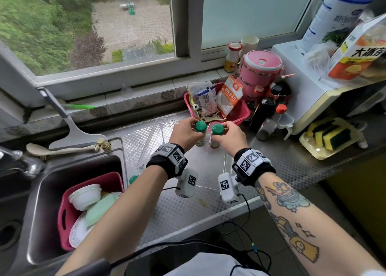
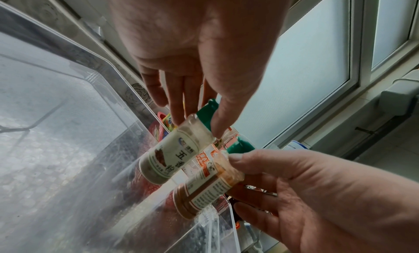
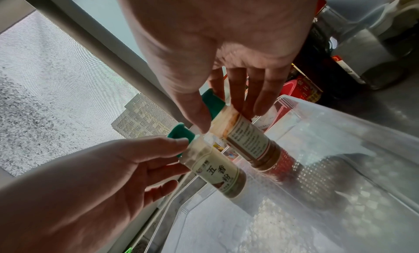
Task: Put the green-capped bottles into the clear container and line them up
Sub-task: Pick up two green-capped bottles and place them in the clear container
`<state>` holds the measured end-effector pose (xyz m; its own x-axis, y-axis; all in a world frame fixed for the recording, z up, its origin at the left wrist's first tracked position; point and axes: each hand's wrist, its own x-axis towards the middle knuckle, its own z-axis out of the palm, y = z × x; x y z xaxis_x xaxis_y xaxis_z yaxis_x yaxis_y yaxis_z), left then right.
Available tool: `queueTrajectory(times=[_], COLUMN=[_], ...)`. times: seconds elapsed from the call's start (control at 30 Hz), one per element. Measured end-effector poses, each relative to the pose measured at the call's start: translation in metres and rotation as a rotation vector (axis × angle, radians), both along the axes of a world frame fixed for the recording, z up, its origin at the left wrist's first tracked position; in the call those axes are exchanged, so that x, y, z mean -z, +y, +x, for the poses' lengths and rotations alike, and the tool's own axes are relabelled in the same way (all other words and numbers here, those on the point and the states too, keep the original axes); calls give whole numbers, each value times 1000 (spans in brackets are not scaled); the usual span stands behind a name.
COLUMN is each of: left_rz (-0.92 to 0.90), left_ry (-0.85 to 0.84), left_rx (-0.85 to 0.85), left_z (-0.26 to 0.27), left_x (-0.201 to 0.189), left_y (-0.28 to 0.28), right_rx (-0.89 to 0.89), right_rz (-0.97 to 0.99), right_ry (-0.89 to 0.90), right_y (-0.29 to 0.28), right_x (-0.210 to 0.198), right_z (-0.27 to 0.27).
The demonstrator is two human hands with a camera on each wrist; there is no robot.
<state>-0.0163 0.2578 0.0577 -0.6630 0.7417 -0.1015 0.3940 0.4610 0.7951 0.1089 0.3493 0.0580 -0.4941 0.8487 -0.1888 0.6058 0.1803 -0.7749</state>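
- Our left hand pinches the pale bottle by its green cap.
- Our right hand pinches the brown bottle likewise.
- Both stand side by side inside the clear container, near the table's back edge.

Left hand and right hand pinching (fingers curled); forearms extended.

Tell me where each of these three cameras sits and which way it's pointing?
Head: worn on the head, looking down at the clear container; both forearms show.
Left wrist: under the left hand, looking along its fingers at the pale bottle.
Right wrist: under the right hand, facing the brown bottle.
Shared: every view shows both bottles and both hands.
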Motion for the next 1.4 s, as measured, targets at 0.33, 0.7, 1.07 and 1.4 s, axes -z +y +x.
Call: queueTrajectory(times=[0.33, 0.7, 1.07, 1.4], left_rz=[7, 31, -31, -79], left_ry=[21, 32, 45, -18], left_rx=[-2, -10, 15, 32], left_z=[0, 3, 1, 1], left_x=[2, 3, 2, 1], left_y=[2, 3, 5, -4], right_rx=[1, 8, -1, 12], right_rz=[-14, -28, -30, -46], right_ry=[1, -2, -7, -26], right_y=[0, 0, -1, -4], right_x=[1, 2, 1, -6], right_z=[2, 2, 1, 1])
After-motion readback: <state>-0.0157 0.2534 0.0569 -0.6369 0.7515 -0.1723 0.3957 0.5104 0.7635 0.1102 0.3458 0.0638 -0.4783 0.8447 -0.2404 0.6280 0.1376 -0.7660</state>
